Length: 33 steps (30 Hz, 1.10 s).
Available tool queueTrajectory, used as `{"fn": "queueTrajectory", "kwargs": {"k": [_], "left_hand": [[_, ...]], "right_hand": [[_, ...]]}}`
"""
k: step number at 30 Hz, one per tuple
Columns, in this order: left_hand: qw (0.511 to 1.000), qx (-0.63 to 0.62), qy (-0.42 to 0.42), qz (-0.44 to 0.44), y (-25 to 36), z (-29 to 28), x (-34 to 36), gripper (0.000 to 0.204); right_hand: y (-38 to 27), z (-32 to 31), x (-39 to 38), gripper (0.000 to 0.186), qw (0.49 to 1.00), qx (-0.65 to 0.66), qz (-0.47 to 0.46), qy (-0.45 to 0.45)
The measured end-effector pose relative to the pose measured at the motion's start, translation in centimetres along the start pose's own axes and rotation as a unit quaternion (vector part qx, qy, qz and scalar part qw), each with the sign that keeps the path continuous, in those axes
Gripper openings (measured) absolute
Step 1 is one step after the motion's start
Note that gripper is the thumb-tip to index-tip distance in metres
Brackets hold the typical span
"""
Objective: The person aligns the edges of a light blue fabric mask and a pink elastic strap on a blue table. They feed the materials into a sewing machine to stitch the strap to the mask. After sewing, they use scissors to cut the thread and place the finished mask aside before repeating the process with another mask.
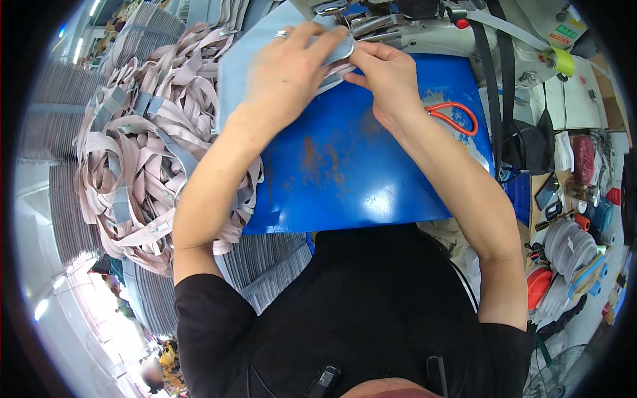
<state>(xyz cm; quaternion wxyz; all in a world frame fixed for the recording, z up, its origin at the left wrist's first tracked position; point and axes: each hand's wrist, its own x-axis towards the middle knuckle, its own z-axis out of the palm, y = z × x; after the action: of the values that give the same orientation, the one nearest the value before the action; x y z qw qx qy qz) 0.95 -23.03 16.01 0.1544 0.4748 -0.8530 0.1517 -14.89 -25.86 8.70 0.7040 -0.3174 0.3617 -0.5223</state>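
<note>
A pale blue-grey fabric panel (249,50) lies at the top centre, under the sewing machine's metal parts (371,26). My left hand (292,69) rests on it with fingers bent over its edge, a ring on one finger. Close by, my right hand (385,79) pinches the panel's edge, where a narrow pale strip shows beneath. Both hands are over the blue work surface (358,179). Orange-handled scissors (458,119) lie right of my right hand, their blades hidden behind the wrist.
A tangled heap of pink and grey straps (146,166) fills the left, beside stacks of grey panels (60,113). More stacks (259,265) sit below the surface. Tools and round items (567,252) crowd the right. A person (152,375) appears at lower left.
</note>
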Motion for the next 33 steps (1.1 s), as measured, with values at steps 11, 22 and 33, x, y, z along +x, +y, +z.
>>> {"fn": "queueTrajectory", "kwargs": {"k": [11, 22, 33], "left_hand": [[0.989, 0.078, -0.114, 0.053, -1.2, -3.9, -1.7, 0.058], [0.971, 0.043, -0.199, 0.121, -1.3, -5.9, 2.3, 0.041], [0.959, 0.138, -0.204, 0.142, 0.0, -5.8, 3.9, 0.033]], "right_hand": [[1.3, 0.8, -0.5, 0.037, 0.99, -0.123, -0.074, 0.01], [-1.3, -0.9, -1.2, 0.029, 0.994, -0.079, 0.06, -0.039], [-1.3, 0.3, 0.1, 0.026, 0.994, -0.068, 0.081, 0.021]]}}
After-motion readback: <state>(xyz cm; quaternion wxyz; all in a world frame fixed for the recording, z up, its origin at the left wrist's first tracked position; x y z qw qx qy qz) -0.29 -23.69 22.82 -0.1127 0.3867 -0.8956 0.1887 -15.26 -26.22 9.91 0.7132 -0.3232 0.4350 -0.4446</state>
